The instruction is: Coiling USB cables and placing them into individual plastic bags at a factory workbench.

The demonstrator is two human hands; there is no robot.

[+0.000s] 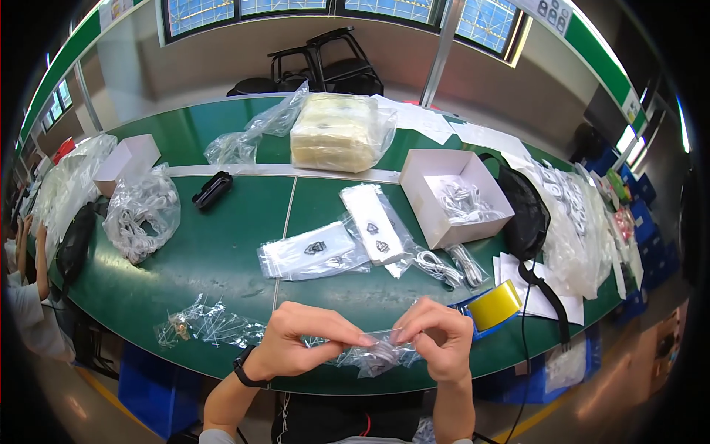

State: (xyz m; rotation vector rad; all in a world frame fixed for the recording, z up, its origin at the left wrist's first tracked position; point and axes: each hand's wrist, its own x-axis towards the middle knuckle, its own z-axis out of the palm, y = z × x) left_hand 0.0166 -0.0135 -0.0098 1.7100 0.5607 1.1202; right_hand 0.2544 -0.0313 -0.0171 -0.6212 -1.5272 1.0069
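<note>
My left hand (303,339) and my right hand (441,337) are above the near edge of the green table. Between them hangs a small clear plastic bag (379,360) with what looks like a coiled grey-white cable inside. Each hand pinches the bag's top edge between thumb and fingers, one at either end. To the left of my left hand lie several crumpled clear bags or strips (211,325). Beyond my hands are flat printed plastic bags (307,250) and a second stack (373,226). Bundled white cables (438,268) lie beside them.
A white box (419,211) contains white cables (464,200). Right of my right hand sits a blue tape dispenser with yellow tape (495,305). A black pouch (523,211), a wrapped cream block (333,133), a black case (212,190) and a bag of cables (142,214) surround the work area.
</note>
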